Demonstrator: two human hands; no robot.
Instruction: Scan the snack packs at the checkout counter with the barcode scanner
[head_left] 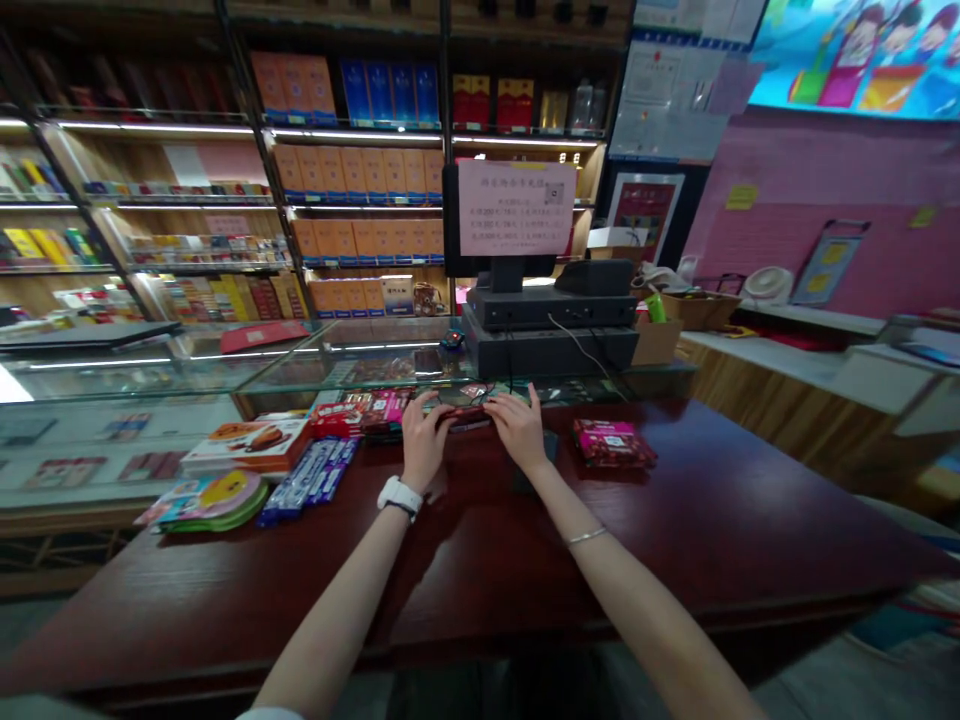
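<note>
Near the far side of the dark red table, my left hand [424, 440] and my right hand [519, 428] grip a dark red snack packet [468, 414] from its two ends. Its label cannot be read. Just left of my left hand lie pink and dark packets [388, 406], with red packets [336, 418] beside them. A small pile of pink and brown snack packets [611, 443] lies apart, to the right of my right hand. Under my right wrist, a dark flat object [529, 474] is partly hidden.
Blue-wrapped bars [311, 478], an orange-white box [251, 443] and round-edged colourful packs [214, 500] lie at the table's left. Behind the table runs a glass counter [300, 372] bearing a cash register [551, 310] with a paper sign [516, 210]. Stocked shelves line the wall.
</note>
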